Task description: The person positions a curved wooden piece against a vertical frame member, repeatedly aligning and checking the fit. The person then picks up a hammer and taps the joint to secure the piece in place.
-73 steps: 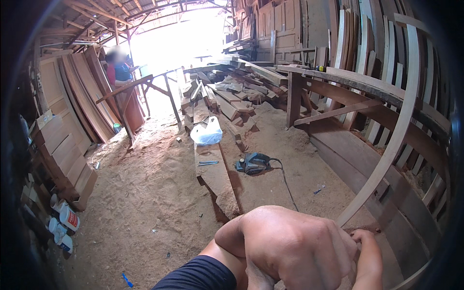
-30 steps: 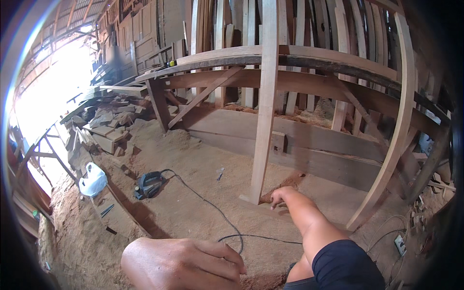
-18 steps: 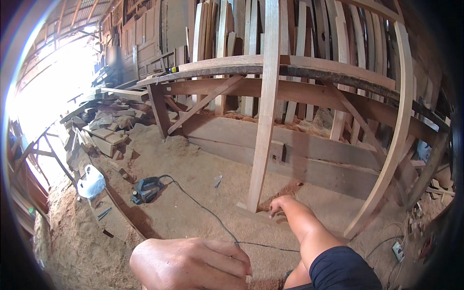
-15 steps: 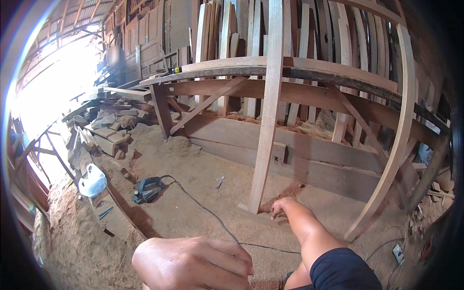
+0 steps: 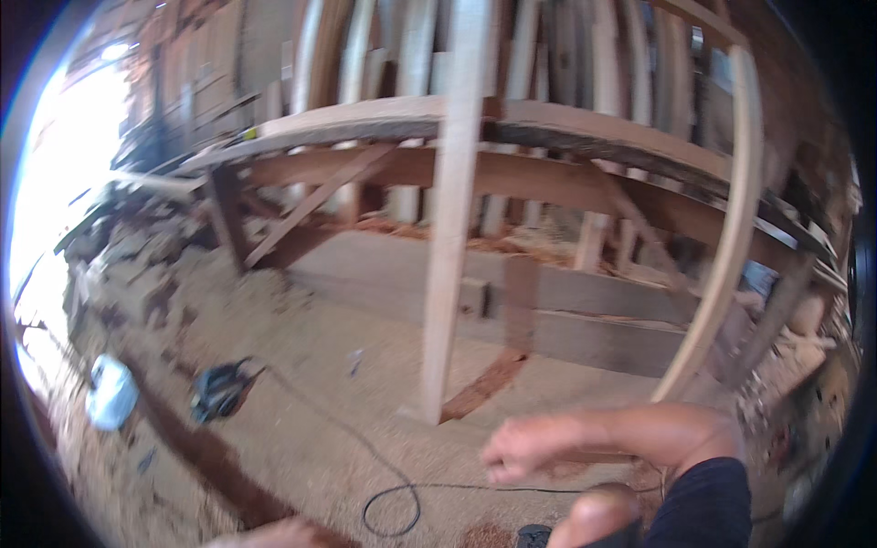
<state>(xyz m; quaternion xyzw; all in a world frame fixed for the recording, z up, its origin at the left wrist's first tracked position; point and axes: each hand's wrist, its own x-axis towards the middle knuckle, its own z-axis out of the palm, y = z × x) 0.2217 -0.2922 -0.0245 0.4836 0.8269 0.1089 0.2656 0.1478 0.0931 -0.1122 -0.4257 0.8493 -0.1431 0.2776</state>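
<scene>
My right hand (image 5: 525, 449) is above the sawdust-covered floor, just right of the foot of an upright pale wooden post (image 5: 448, 237). Its fingers are curled together and somewhat blurred; whatever they may hold is too small or hidden to make out. Only the back of my left hand (image 5: 279, 535) shows at the lower edge, its fingers out of sight. A second pale post (image 5: 742, 183), bent by the lens, rises on the right and meets a crosspiece (image 5: 699, 22) at the top. Below my right hand a dark power cord (image 5: 539, 490) runs over the floor.
A corded power tool (image 5: 219, 391) and a white plastic bag (image 5: 111, 393) lie at the left. Behind the posts stretches a long wooden bench (image 5: 347, 123) with diagonal braces, boards leaning beyond it. Scrap wood (image 5: 137, 233) is heaped at the far left.
The view has swung right, so things sit further left. My right hand has come away from the post's foot, its forearm now more level. My left hand has dropped mostly out of view.
</scene>
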